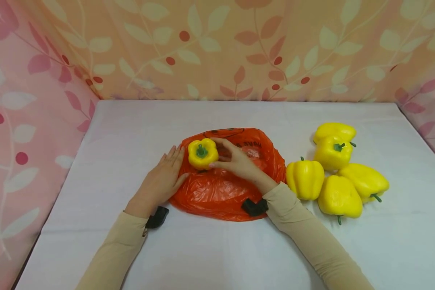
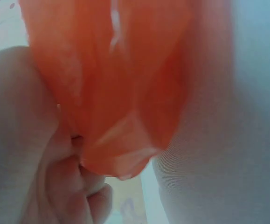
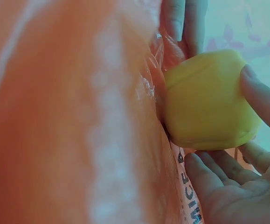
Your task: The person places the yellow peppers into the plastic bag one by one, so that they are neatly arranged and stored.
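Yellow pepper on (perhaps in) the red bag.

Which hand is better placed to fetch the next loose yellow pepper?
Probably the right hand: though gripping one pepper at the red bag, it is nearer the loose peppers. The left hand is at the bag's left edge.

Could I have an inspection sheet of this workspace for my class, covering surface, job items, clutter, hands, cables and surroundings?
Surface: white tabletop, with slight creases.
Job's things: red plastic bag with black print; one held yellow pepper; five other yellow peppers grouped to the bag's right.
Clutter: nothing seen.
Hands: left hand at the bag's left edge, fingers extended; right hand grips the held pepper.
Cables: nothing seen.
Surroundings: leaf-patterned curtains behind and at both sides.
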A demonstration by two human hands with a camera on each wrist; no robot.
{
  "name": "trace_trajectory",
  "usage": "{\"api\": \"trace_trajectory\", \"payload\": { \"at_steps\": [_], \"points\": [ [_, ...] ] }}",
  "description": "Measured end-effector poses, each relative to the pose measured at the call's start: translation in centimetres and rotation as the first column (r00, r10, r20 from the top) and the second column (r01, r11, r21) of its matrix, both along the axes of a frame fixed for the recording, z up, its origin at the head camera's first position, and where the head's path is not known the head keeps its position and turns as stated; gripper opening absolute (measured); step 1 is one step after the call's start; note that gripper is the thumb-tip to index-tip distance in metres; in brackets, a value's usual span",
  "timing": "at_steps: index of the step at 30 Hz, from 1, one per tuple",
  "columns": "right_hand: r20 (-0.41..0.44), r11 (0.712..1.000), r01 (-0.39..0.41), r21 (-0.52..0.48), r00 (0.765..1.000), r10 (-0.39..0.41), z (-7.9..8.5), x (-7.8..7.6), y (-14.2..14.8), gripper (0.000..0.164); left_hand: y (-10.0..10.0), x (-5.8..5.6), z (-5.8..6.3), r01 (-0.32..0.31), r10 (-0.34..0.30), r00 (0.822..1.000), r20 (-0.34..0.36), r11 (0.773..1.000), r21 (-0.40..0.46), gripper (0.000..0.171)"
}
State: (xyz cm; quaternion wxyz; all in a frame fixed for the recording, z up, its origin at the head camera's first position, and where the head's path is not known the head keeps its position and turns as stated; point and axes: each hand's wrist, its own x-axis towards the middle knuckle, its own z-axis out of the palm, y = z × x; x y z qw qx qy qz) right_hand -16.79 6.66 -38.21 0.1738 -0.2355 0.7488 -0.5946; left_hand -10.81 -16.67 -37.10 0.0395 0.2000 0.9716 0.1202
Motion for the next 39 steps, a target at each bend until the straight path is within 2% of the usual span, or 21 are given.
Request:
{"api": "trace_trajectory", "payload": {
  "at_steps": [7,18,26,33,39],
  "points": [
    [-0.022,1.0,0.009,-0.02,1.0,-0.009,0.1,0.3,-0.2,0.068,0.1,0.0,0.0,-0.002,0.001,0.999,-0.04,1.0,-0.011,0.073],
    [-0.024,1.0,0.029,-0.004,0.999,-0.029,0.0,0.6,-0.1,0.07,0.2,0.2,-0.2,0.004,-0.005,0.999,-0.045,1.0,-0.009,0.073],
    [0.009,0.998,0.056,0.03,0.998,-0.056,0.4,0.4,-0.3,0.072,-0.1,0.1,-0.2,-0.003,0.003,0.999,-0.047,1.0,-0.012,0.074],
    [-0.025,0.997,0.065,0.046,0.998,-0.064,0.9,0.3,-0.5,0.072,-0.2,0.1,0.0,-0.017,0.016,0.999,-0.032,1.0,-0.016,0.075],
    [-0.017,0.996,0.089,0.027,0.996,-0.089,1.3,0.4,-0.1,0.068,0.0,0.0,-0.3,-0.005,0.005,0.999,-0.036,1.0,-0.01,0.074]
  ]
}}
